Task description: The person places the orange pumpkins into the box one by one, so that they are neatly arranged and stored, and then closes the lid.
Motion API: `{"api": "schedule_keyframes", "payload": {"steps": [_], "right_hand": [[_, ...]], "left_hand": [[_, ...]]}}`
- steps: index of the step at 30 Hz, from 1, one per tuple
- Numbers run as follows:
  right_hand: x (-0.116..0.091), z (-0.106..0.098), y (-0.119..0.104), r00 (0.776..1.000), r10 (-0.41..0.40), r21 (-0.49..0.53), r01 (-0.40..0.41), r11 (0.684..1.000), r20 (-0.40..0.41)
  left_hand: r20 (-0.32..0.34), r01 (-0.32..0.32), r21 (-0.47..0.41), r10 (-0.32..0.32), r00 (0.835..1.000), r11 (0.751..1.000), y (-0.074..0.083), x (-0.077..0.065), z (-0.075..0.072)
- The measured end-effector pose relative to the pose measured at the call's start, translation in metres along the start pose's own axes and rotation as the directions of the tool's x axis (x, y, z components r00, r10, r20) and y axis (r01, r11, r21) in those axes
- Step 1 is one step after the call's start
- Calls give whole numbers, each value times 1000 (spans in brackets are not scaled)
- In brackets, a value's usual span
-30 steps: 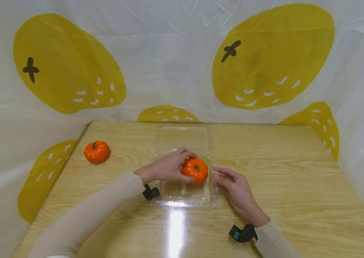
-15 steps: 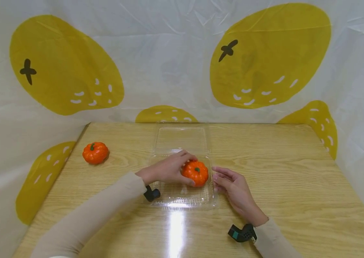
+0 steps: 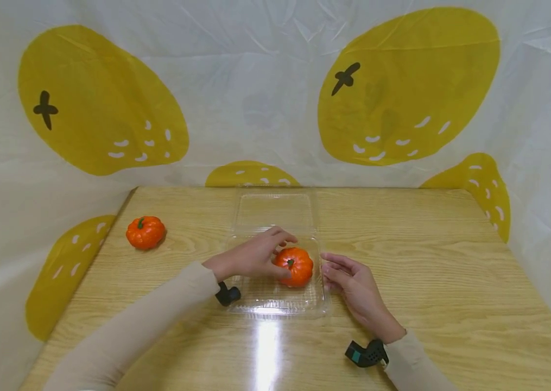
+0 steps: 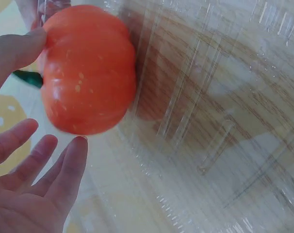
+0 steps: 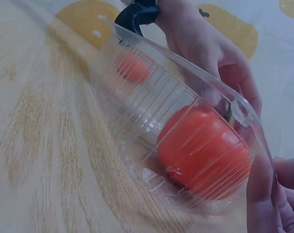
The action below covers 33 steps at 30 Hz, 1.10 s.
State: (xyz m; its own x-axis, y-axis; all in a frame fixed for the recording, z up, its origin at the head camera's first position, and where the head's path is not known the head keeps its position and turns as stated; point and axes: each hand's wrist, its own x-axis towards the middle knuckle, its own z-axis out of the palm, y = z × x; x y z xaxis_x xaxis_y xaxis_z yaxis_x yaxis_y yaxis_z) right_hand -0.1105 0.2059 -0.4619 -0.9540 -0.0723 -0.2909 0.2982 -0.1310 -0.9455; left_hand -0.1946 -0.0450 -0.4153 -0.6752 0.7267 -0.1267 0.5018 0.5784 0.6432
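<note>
The orange pumpkin (image 3: 301,272) has slid a touch nearer and its stem has swung left over the last half second; your left grip (image 3: 252,258) has loosened off it, and your right grip (image 3: 357,288) hasn't budged. So here you are: left fingers spread, the thumb lying across the pumpkin's left side, seemingly touching, one fingertip just beside its skin, nothing firmly held. Your right grip pinches the right rim of the clear container (image 3: 260,298), and the pumpkin sits inside, over by the right wall.

Now watch that thumb! With no fingers pressing opposite, a sideways drag could roll that rounded body nearer or bump it into the wall. The plastic looks thin, too: pinch the rim too hard and it could buckle; ease off while the left knocks it, and the light container could skate over the smooth bench (image 3: 426,260). Mind the black wrist mount (image 3: 228,294) as well, right at the container's left edge; I can't tell whether it touches, but a low sweep could snag it. The folded-back lid (image 3: 275,210) lies on the far side, where a stray knuckle might twist everything. The second pumpkin (image 3: 145,233), out left, sits well apart.
</note>
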Motion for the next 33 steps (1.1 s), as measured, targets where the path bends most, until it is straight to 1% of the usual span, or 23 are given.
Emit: {"api": "schedule_keyframes", "payload": {"steps": [6,10,15,20,24,27,33], "right_hand": [[0,0,0,1000,1,-4,-1,1000,-11],[0,0,0,1000,3,-3,-3,1000,-14],[1,1,3,1000,12,0,-12,1000,-12],[2,1,3,1000,12,-11,-12,1000,-13],[2,0,3,1000,14,-12,-15,1000,-15],[2,0,4,1000,14,-9,-14,1000,-15],[1,0,4,1000,14,-9,-14,1000,-10]], "left_hand": [[-3,18,-26,-19,1000,999,1,-5,-5],[-26,12,-57,-13,1000,998,3,-8,-9],[-85,-22,-57,17,996,998,1,-14,-14],[-167,-42,-47,33,985,998,0,-18,-20],[-200,-55,-51,44,979,997,-2,-22,-24],[-224,-58,-54,45,974,997,-3,-25,-25],[-276,-41,-37,29,961,998,-7,-31,-30]]}}
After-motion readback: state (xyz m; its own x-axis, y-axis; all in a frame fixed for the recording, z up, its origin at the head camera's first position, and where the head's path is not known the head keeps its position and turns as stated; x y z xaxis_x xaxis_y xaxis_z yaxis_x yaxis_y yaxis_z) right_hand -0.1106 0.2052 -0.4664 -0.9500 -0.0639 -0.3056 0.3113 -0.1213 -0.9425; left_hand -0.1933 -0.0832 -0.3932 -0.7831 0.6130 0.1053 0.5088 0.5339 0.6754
